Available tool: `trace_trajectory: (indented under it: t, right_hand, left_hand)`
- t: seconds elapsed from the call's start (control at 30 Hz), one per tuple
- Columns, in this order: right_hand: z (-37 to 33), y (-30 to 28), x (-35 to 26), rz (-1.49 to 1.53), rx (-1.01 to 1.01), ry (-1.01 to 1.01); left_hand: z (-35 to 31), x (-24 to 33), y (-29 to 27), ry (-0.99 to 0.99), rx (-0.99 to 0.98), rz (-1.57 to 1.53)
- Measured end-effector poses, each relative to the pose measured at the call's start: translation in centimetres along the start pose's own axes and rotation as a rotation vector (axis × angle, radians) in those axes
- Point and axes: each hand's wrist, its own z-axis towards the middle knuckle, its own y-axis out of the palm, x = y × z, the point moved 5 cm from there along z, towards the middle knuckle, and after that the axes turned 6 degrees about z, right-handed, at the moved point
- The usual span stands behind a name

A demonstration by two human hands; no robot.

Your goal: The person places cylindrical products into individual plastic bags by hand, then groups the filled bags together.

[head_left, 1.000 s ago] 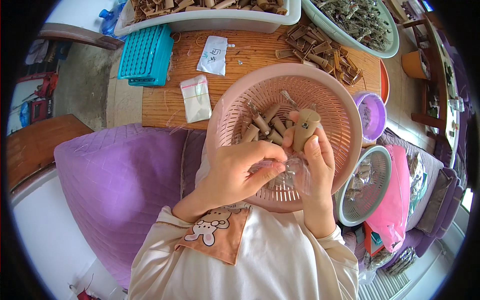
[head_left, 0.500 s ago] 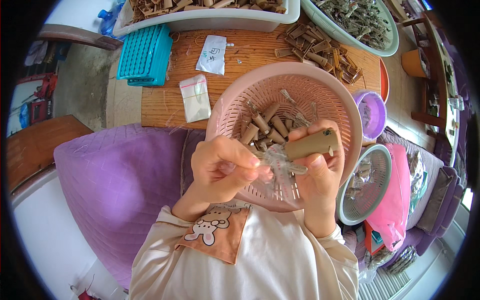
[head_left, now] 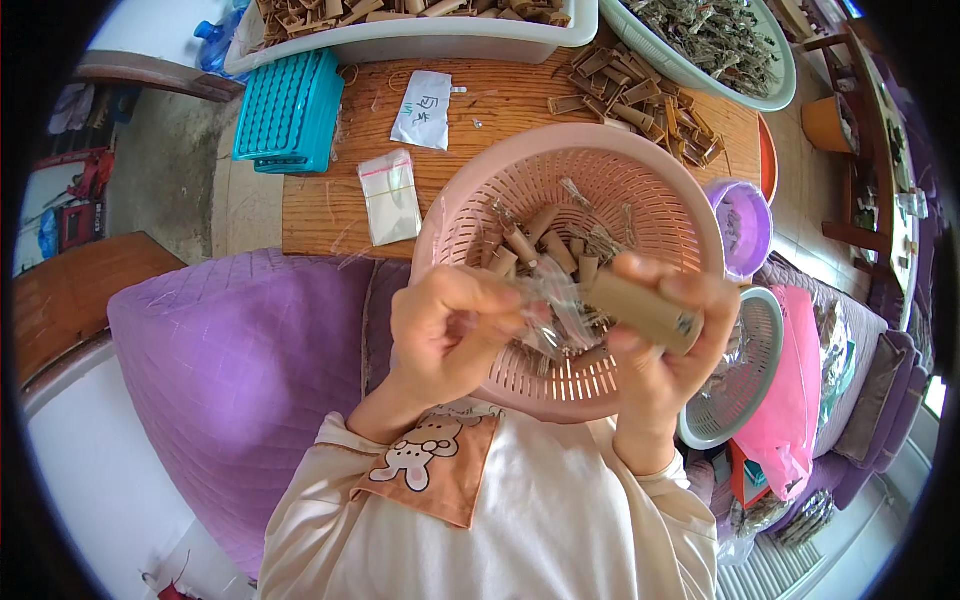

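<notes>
My left hand (head_left: 450, 325) is closed in a pinch on a clear plastic bag (head_left: 562, 310), which hangs crumpled above the basket. Gripped between the fingers and thumb of my right hand (head_left: 665, 350) is a tan bamboo tube (head_left: 640, 308), tilted down to the right, with a dark spot at its lower right end. Both hands are over a pink slotted basket (head_left: 680, 190). Inside it lie several short bamboo tubes (head_left: 557, 252) and dried, greyish sprigs (head_left: 600, 238). Motion slightly blurs the hands, and whether the bag holds anything is unclear.
On the wooden table (head_left: 375, 100) are a pile of bamboo pieces (head_left: 640, 100), a stack of clear bags (head_left: 390, 200) and a teal basket (head_left: 290, 110). Behind stand a white tub (head_left: 480, 38) and a sprig-filled basket (head_left: 785, 75). Right are a purple container (head_left: 758, 235) and grey basket (head_left: 770, 385).
My right hand has moved right and turned the bamboo tube so its outer end points lower. The stick bundle seen beside the tube no longer shows between my hands. My left hand has barely moved.
</notes>
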Motion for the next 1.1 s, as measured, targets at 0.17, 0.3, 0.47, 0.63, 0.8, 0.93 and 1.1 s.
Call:
trace_trajectory:
  t: [0.17, 0.3, 0.47, 0.63, 0.8, 0.93, 1.1]
  right_hand:
    - [0.9, -1.1, 0.7, 0.042, 0.201, 0.234]
    - [0.9, -1.2, 1.0, 0.07, 0.188, 0.495]
    - [0.0, -1.6, 1.8, -0.112, -0.203, 0.725]
    - [-0.5, -1.7, 2.4, -0.069, -0.273, 0.777]
    - [0.1, -1.7, 2.7, -0.155, -0.193, 0.636]
    - [0.8, -3.6, 1.4, -0.152, 0.221, 0.541]
    - [0.4, -5.2, -0.9, -0.086, 0.268, 0.369]
  left_hand:
    - [-0.1, 0.2, 0.8, 0.093, -0.147, 0.164]
    - [-0.1, 0.6, 0.7, 0.123, -0.155, 0.168]
    - [0.6, 0.2, 0.5, 0.066, -0.259, 0.189]
    - [1.6, 0.7, 0.4, 0.018, -0.384, 0.317]
    - [1.8, 0.1, 0.5, -0.048, -0.359, 0.379]
    - [1.8, -1.2, -0.2, -0.244, -0.201, 0.233]
    - [1.7, -1.7, -0.6, -0.22, -0.1, 0.286]
